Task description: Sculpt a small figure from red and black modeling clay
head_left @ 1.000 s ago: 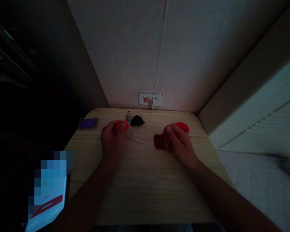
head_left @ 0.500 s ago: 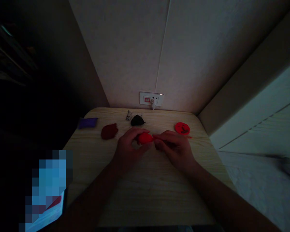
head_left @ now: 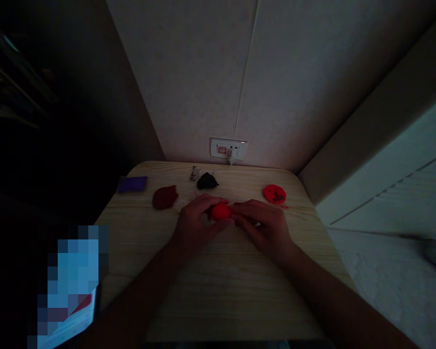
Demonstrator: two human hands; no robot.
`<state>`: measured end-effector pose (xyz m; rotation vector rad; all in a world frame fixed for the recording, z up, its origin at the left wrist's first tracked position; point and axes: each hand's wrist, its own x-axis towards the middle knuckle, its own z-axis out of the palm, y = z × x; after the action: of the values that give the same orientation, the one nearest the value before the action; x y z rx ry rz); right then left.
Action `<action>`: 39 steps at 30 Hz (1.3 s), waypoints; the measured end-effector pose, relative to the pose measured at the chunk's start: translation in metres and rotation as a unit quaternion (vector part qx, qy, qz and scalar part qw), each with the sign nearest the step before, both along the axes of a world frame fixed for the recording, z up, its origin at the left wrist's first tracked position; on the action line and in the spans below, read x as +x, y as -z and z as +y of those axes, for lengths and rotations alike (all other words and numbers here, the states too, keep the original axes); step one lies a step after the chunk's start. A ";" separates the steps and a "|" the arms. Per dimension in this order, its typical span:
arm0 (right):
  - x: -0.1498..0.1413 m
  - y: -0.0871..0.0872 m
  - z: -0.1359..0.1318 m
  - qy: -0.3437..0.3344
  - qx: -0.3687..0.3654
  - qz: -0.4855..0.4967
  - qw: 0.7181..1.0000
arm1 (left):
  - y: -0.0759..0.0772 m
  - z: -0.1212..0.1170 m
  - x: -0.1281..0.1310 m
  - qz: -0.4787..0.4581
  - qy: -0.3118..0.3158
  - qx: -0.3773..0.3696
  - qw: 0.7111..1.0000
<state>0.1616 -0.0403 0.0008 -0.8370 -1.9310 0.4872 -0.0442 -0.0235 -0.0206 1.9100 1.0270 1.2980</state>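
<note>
Red lump (head_left: 221, 212) sits between 2 hands | left hand (head_left: 196, 224): clamped around it | right hand (head_left: 268, 224): fingertips pinching its right edge

Shows as a bright red, rounded lump (head_left: 221, 212), partly covered. Sits gripped in the left hand (head_left: 194, 220), touching the right hand (head_left: 265, 223).

Red lump (head_left: 221, 212) partly hidden by fingers (head_left: 208, 200), forearms (head_left: 329, 286) cut off below, screen (head_left: 78, 274) pixelated

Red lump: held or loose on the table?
Held: the red lump sits between thumb and fingers of the left hand, with the right hand at its right side. Whether it touches the table: cannot tell.
</note>
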 end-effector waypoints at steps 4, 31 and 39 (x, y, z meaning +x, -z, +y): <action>0.001 -0.001 0.000 -0.002 0.011 -0.016 1.000 | 0.000 0.000 0.000 -0.006 0.004 -0.017 1.000; -0.006 -0.008 0.001 0.140 -0.230 0.306 0.913 | -0.003 0.005 0.003 -0.081 -0.095 -0.104 0.987; -0.007 -0.004 0.002 0.047 -0.312 0.322 0.892 | -0.015 0.019 -0.020 -0.112 -0.300 -0.116 0.940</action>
<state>0.1549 -0.0385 0.0047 -0.9938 -1.1085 1.1974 -0.0647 -0.0048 -0.0051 1.2740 1.6292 1.5866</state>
